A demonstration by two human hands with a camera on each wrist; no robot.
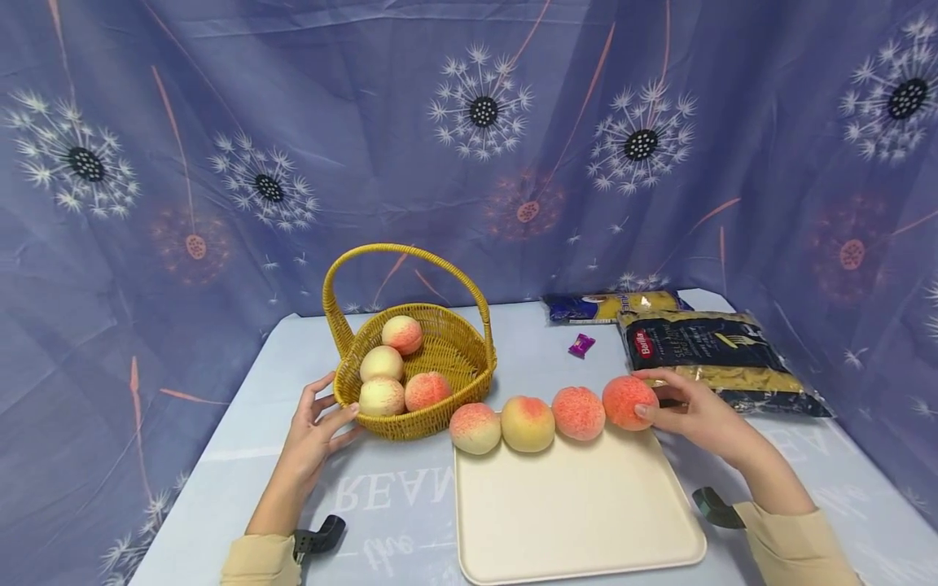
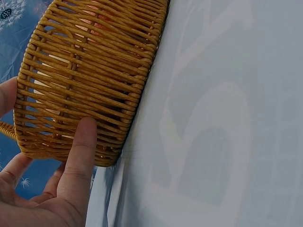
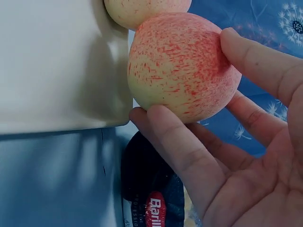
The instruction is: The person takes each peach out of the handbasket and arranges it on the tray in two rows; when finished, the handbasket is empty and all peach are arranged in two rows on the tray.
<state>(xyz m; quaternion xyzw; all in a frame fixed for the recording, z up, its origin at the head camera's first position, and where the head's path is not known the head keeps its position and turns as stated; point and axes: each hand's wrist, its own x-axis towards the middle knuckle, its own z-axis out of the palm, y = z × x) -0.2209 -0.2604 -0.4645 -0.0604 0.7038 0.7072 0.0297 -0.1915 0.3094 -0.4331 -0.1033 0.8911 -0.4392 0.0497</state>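
With thumb and fingers, my right hand grips a red-blushed peach at the far right corner of a cream tray. The right wrist view shows this peach between thumb and fingers, against a neighbouring peach. Three more peaches line the tray's far edge to its left. My left hand holds the near left side of a yellow wicker basket, thumb at its rim. One fingertip lies on the weave in the left wrist view. Several peaches sit inside the basket.
Behind my right hand lie a dark Barilla pasta bag and a blue-and-yellow packet. A small purple wrapped candy rests beyond the peach row. The basket's tall handle arches upward. A dandelion-print curtain hangs behind the table.
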